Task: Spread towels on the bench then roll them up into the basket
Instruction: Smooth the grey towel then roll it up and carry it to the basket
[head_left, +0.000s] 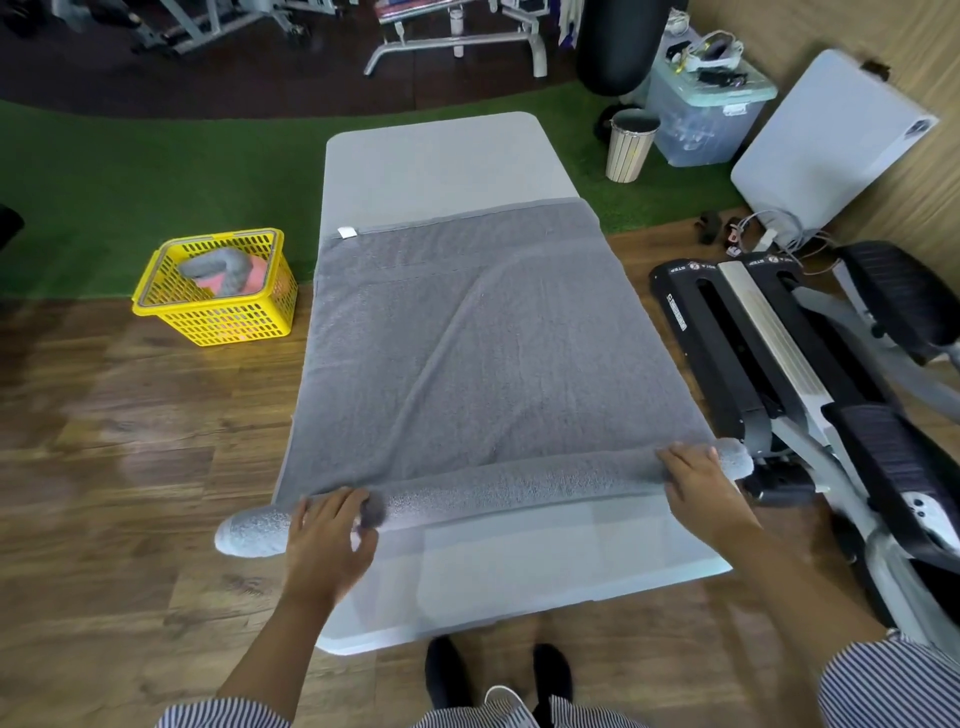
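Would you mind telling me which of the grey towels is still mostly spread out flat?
The grey towel on the bench; only its near edge is rolled, unlike the fully rolled one in the yellow basket.

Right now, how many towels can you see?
3, it seems: a grey towel spread on the bench, its near end rolled under both hands, plus a rolled grey towel and a pink one in the yellow basket. More may be hidden there.

I had both hands on the grey towel's (483, 353) rolled near edge: left hand (332, 535) near its left end, right hand (701, 483) near its right, yellow basket (218, 312) far left.
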